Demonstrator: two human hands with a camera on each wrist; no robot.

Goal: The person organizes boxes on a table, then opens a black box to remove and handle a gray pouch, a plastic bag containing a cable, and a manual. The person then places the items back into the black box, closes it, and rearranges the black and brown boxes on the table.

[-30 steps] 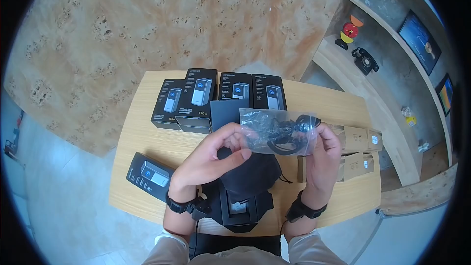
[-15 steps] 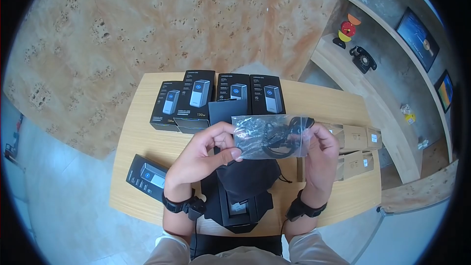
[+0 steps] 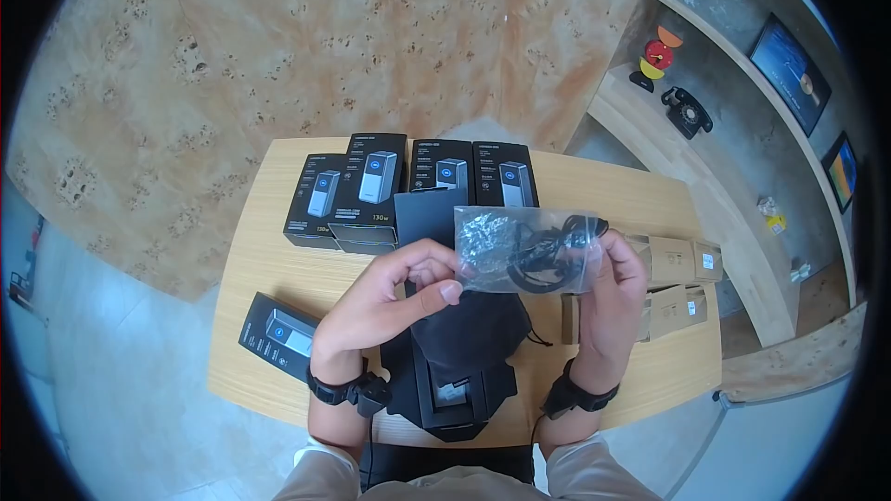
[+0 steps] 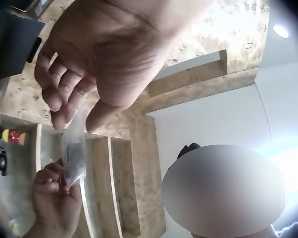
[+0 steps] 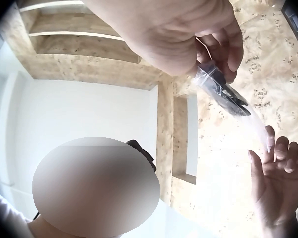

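Observation:
A clear plastic zip bag (image 3: 484,241) with a coiled black cable (image 3: 543,269) inside is held up over the table. My right hand (image 3: 614,292) pinches the bag's right end between thumb and fingers. At the other end is my left hand (image 3: 385,301), its fingers loosely bent beside the bag's edge. In the right wrist view the left thumb (image 5: 257,173) stands apart from the bag (image 5: 228,96). Below both hands a black drawstring pouch (image 3: 473,334) lies over an opened black box (image 3: 452,425) with an inner tray.
Several black printed boxes (image 3: 376,181) stand along the table's back, with a dark panel (image 3: 432,213) before them. Another printed box (image 3: 278,336) lies at left. Brown cartons (image 3: 673,263) are stacked at right on the wooden table (image 3: 269,269).
The bag dipped slightly left and down, then rose back to the right with the right hand. The left thumb, earlier over the bag's lower corner, now sits just off it.

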